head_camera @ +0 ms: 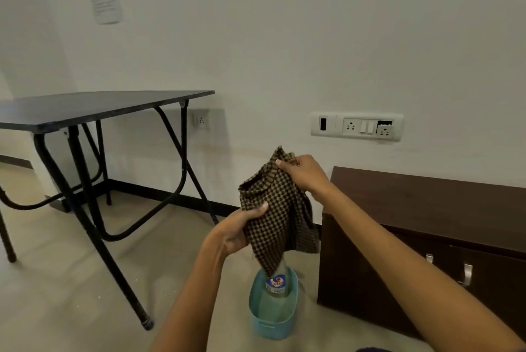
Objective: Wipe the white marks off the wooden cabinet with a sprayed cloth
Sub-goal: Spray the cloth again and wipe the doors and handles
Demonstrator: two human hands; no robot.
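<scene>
Head view: person standing, looking down at both hands near lower centre of frame.
Cloth: brown-and-tan checked cloth (277, 217) held up in mid-air, centre of frame, hanging down over the tub below.
Left hand: left hand (240, 230) fingers closed on the cloth's lower left edge, thumb on top.
Right hand: right hand (304, 172) fingers pinched on the cloth's top corner, holding it up.
Cabinet: dark wooden cabinet (427, 209) at right of frame against the wall, two metal handles (466, 273) on its front; well apart from the cloth, not touched.
White marks: can't make out any on the cabinet surfaces shown, too dark.
Container: light blue plastic tub (273, 320) on the floor, lower centre, just beside the cabinet's left end.
Contents: clear Colin spray bottle (276, 284) standing upright inside; top hidden behind the hanging cloth. Nothing else visible in the tub.
Progress: early, by my read. Cloth in hand, being spread or folded; bottle not yet picked up, so spraying looks undone; can't tell if the cloth is damp.
Left to do: spray cloth, wipe cabinet.
Other: black folding table (94, 108) at left of frame, socket panel (357, 126) on wall above the cabinet.
</scene>
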